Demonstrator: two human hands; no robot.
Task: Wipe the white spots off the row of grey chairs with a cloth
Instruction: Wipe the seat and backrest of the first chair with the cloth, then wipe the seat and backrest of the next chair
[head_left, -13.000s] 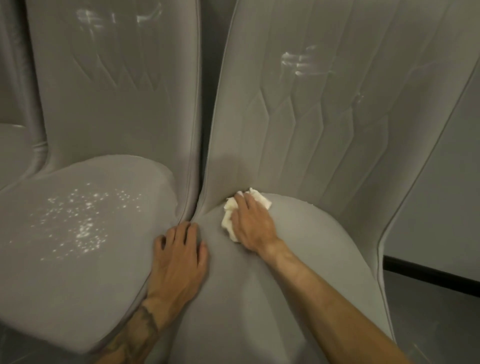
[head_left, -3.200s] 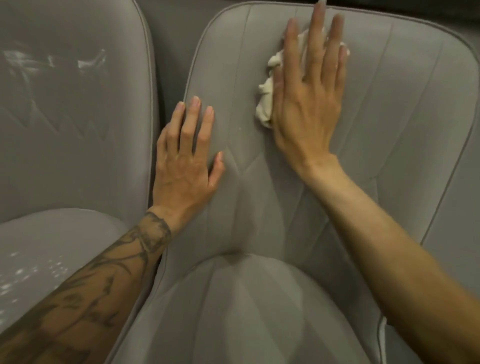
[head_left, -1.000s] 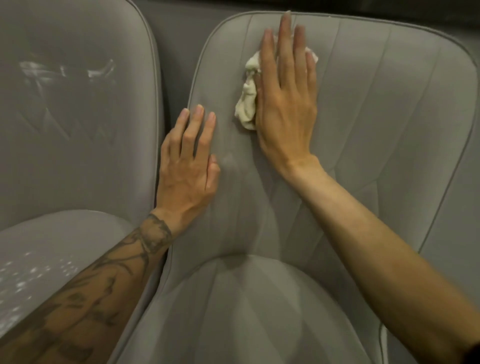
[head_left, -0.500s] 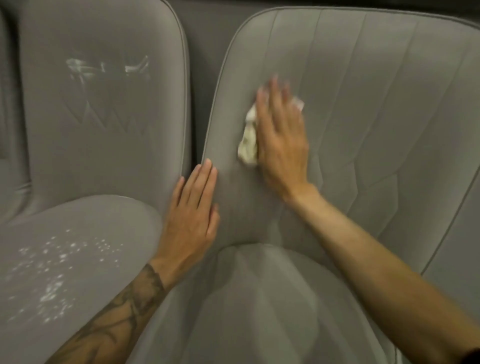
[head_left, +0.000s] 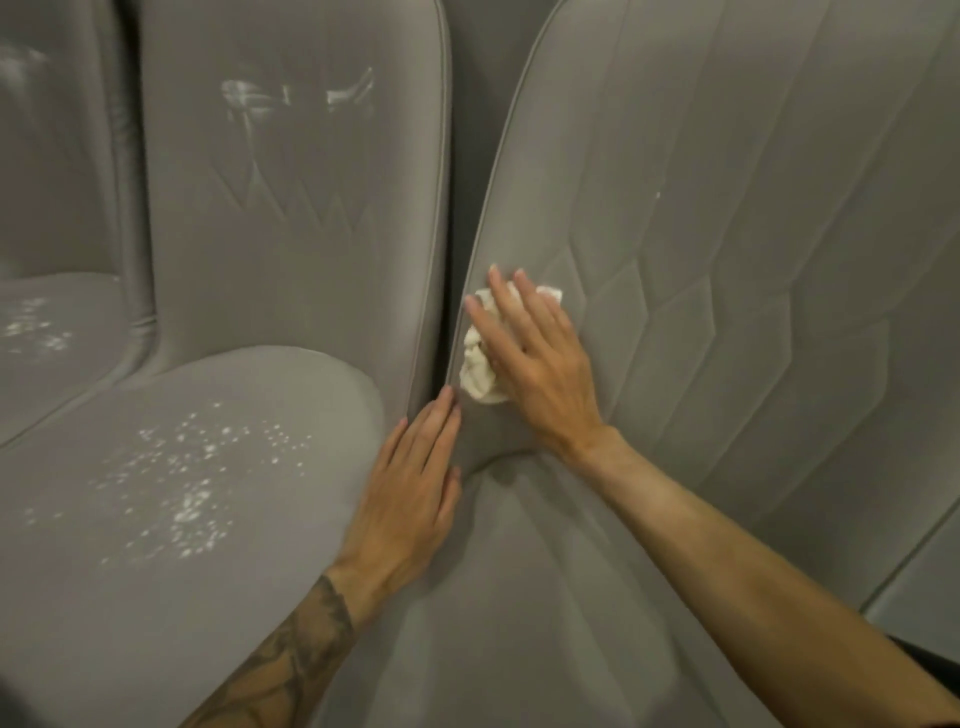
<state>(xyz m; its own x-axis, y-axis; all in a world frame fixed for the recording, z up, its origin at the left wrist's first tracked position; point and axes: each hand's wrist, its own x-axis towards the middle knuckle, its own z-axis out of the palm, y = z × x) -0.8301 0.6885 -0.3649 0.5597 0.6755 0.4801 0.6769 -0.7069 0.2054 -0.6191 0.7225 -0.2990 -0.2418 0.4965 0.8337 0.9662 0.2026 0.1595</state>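
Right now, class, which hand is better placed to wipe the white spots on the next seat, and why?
Probably the right hand: it presses the cloth against the chair back, close beside the spotted seat. The left hand rests nearer the white spots but holds nothing.

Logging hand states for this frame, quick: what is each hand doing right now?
Left hand: open, flat on the edge of the grey chair, holding nothing.
Right hand: open, flat, pressing the cloth against that chair's backrest.
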